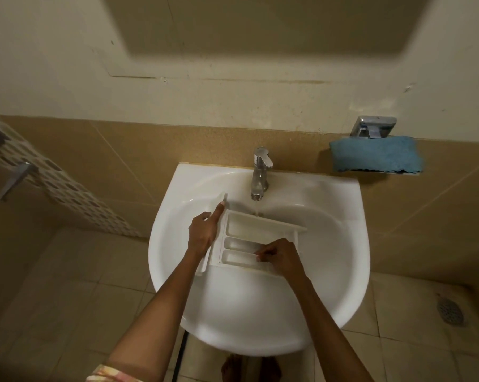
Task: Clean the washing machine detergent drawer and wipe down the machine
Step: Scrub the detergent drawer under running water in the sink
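Currently the detergent drawer [249, 238] is held over the white sink [260, 312], its far edge under the running faucet [260, 172]. The left hand [202, 230] grips its left front panel; the right hand [282, 257] pinches the near-right wall. Wet plastic may slip, or water may splash outward.

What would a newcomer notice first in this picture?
The white plastic detergent drawer, held by the left hand and right hand in the white ceramic sink under the running chrome tap. Then the blue towel on the chrome wall holder, right of the tap.
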